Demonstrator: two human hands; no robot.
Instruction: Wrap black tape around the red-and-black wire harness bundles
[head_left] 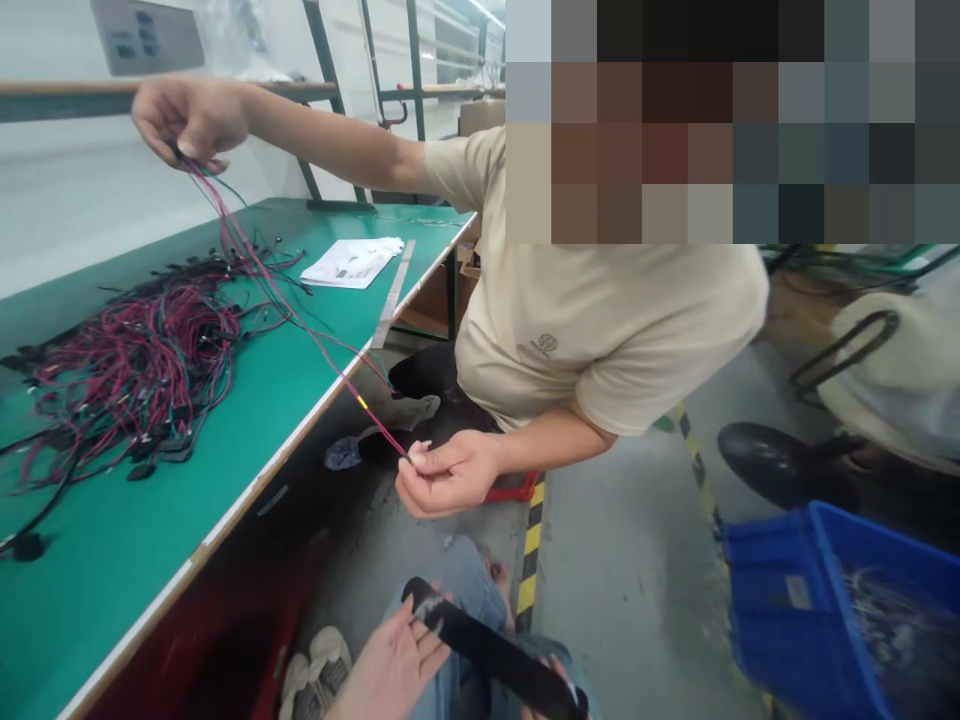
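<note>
Low in the view, a long black strip (499,645) with a shiny patch near its upper end slants across my lap. My left hand (394,660) holds its upper end, palm up with the fingers under it. At the lower end my right hand (556,672) grips it, mostly hidden by the strip and cut off by the frame. Opposite me, a person in a beige T-shirt (570,340) stretches a thin red and black wire harness (300,320) between a raised hand (191,120) and a lower hand (450,475).
A large tangle of red and black cables (150,360) lies on the green table (247,470) at left. Beside it are white papers (352,262). A blue bin (772,590) with clear plastic stands at lower right. Yellow-black tape (531,555) marks the floor.
</note>
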